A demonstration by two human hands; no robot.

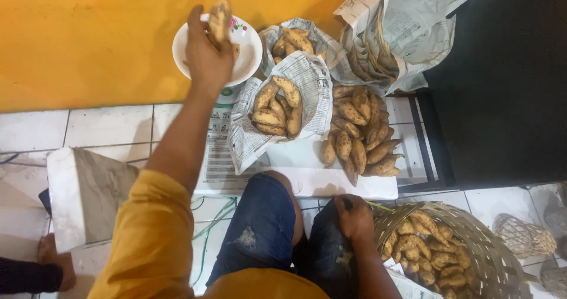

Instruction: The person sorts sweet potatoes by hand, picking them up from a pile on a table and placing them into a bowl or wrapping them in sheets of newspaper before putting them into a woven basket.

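My left hand (207, 54) is stretched out and holds a brown-speckled sweet potato (220, 16) upright over a white bowl (251, 57). The bowl stands on a white base with a green mark (223, 94). My right hand (354, 219) rests on my right knee with its fingers curled, next to a woven basket (493, 249) of sweet potatoes (425, 246). A thin yellow-green strand (384, 206) runs from beside that hand to the basket; I cannot tell whether the hand grips it.
Two newspaper bundles of sweet potatoes (277, 110) (292, 42) and a loose pile (360, 136) lie on a white board (331, 184). Stacked newspapers (390, 33) are behind. A white block (82, 192) and another person's foot (56, 260) are at left, a net bag (522, 234) at right.
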